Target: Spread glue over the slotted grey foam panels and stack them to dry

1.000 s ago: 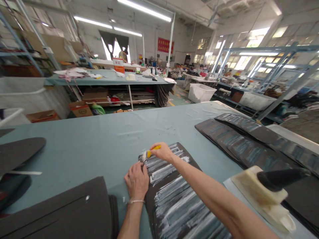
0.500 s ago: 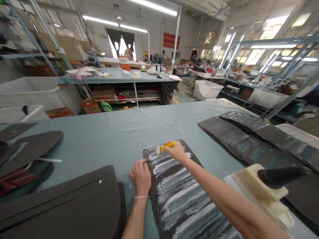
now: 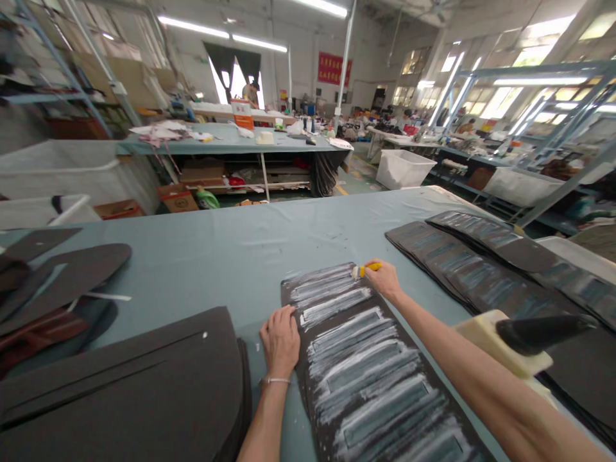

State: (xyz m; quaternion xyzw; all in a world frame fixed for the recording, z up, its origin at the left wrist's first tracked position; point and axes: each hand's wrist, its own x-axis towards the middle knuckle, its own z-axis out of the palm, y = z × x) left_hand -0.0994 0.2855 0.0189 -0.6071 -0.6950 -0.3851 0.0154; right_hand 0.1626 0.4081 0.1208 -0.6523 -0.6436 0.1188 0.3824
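Note:
A long dark panel (image 3: 337,350) streaked with white, wet-looking bands lies on the blue-green table cover in front of me. My right hand (image 3: 382,280) grips a yellow-handled brush (image 3: 369,268), its pale bristles touching the panel's far right corner. My left hand (image 3: 281,340) lies at the panel's left edge, fingertips on its border, holding nothing; a bracelet circles that wrist. To the right, a pale yellow container (image 3: 510,346) with a black cylindrical part (image 3: 543,333) stands partly behind my right forearm.
Stacked plain dark panels (image 3: 144,378) lie at the near left, with more dark pieces (image 3: 91,269) beyond. Streaked panels (image 3: 452,263) are piled on the right. Past the table (image 3: 231,231) stand another table (image 3: 212,146) and a white bin (image 3: 403,168); a person (image 3: 252,94) is far off.
My right hand has moved the brush rightward across the panel's far end, and white streaks now cover more of that end. The left hand stays at the panel's edge. The view has shifted slightly.

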